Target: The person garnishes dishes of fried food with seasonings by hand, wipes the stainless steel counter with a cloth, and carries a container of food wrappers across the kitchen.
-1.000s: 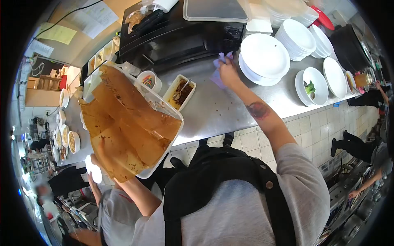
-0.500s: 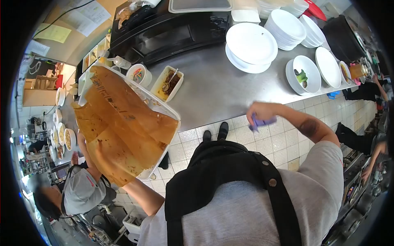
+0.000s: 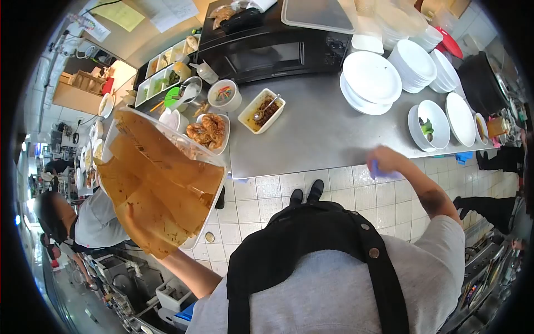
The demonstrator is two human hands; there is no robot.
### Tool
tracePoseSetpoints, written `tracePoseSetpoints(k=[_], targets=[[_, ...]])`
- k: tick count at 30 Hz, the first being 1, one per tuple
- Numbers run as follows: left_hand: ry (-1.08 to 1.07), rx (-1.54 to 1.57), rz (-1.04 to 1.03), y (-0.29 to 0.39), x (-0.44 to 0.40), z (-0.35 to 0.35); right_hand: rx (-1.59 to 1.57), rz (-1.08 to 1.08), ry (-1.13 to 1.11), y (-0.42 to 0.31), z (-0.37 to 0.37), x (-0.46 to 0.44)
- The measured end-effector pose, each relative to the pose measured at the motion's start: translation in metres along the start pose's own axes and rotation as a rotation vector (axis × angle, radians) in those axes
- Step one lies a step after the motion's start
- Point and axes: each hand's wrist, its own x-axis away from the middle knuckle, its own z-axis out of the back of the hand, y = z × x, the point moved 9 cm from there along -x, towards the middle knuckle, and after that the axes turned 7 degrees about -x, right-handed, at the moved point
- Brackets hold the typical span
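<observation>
My left hand, partly veiled by a brown stained translucent sheet, grips a white plastic tub on the left. The sheet drapes over the tub and hides most of its inside, and the tub is tilted. My right hand is closed around a crumpled purple cloth by the counter's front edge. Just beyond the tub, a dish of fried food sits on the counter. Beside it are a white bucket with coloured items and a white container of dark sauce with a spoon.
The steel counter carries a black oven, stacked white plates and a bowl with green leaves. A co-worker in a grey shirt stands at left. Other people's legs show at right.
My view has swung left, so the counter things sit further right. The tub has shifted left off the dish of fried food, which now shows. My right hand still holds the purple cloth.
</observation>
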Motion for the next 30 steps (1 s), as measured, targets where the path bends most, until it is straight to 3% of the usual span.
tracePoseSetpoints(k=[1,4,5,6,8,9,11,14,17,20,23,24,26,29,30], targets=[[0.007,0.004,-0.007,0.002,0.003,0.003,0.072,0.044,0.193,-0.025,0.03,-0.021],[0.008,0.043,-0.022,0.001,0.007,0.003,0.244,0.178,0.404,-0.045,0.066,-0.112],[0.003,0.056,-0.024,0.0,0.007,0.002,0.421,-0.064,0.206,-0.07,0.07,-0.129],[0.0,0.071,-0.02,-0.002,0.007,0.001,0.542,-0.082,0.363,-0.073,0.077,-0.156],[-0.004,0.093,-0.017,-0.006,0.006,-0.001,0.346,-0.031,0.655,-0.088,0.103,-0.193],[-0.005,0.101,-0.014,-0.008,0.006,-0.001,0.022,0.044,0.768,-0.1,0.118,-0.2],[-0.003,0.111,-0.004,-0.012,0.006,0.0,-0.206,-0.248,0.623,-0.099,0.114,-0.222],[-0.004,0.121,0.004,-0.017,0.007,0.001,-0.797,-0.343,0.295,-0.09,0.053,-0.26],[0.012,0.133,0.016,-0.024,0.011,0.008,-1.217,-0.213,0.323,-0.091,0.026,-0.285],[0.016,0.149,0.031,-0.031,0.014,0.01,-1.261,-0.252,0.627,-0.079,0.037,-0.287],[0.011,0.163,0.054,-0.036,0.019,0.006,-0.86,-0.385,0.461,-0.07,0.069,-0.27],[0.001,0.178,0.059,-0.038,0.02,0.002,-0.867,-0.426,0.526,-0.064,0.079,-0.26],[-0.025,0.2,0.082,-0.045,0.02,-0.011,-0.973,-0.315,0.428,-0.024,0.078,-0.277],[-0.088,0.226,0.12,-0.054,0.017,-0.038,0.012,-0.15,0.98,-0.054,0.162,-0.216],[-0.111,0.237,0.131,-0.056,0.017,-0.05,-0.305,-0.161,1.033,-0.072,0.19,-0.175]])
